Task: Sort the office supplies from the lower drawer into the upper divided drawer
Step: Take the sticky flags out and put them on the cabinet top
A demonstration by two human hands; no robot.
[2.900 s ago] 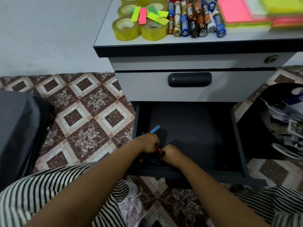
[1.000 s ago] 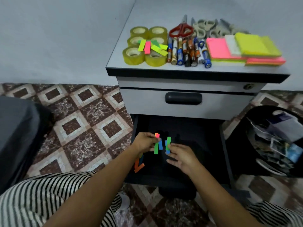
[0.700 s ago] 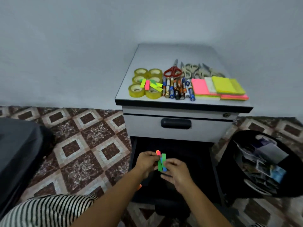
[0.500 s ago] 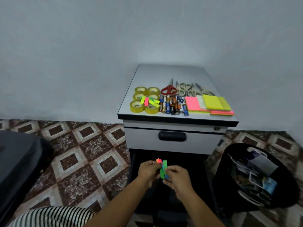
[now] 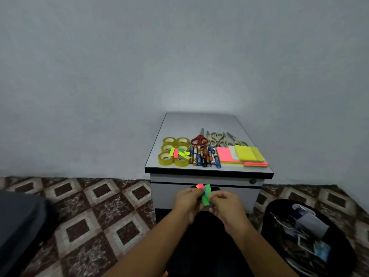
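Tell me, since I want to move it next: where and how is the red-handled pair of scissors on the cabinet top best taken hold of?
Grip the red-handled pair of scissors by its handle loops, coming straight down from above. It lies flat, blades pointing toward the wall, loops nearest you; yellow tape rolls, batteries and grey scissors crowd its sides.

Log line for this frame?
left hand: pinches bundle of coloured paper strips | right hand: pinches same bundle | grey upper drawer: closed
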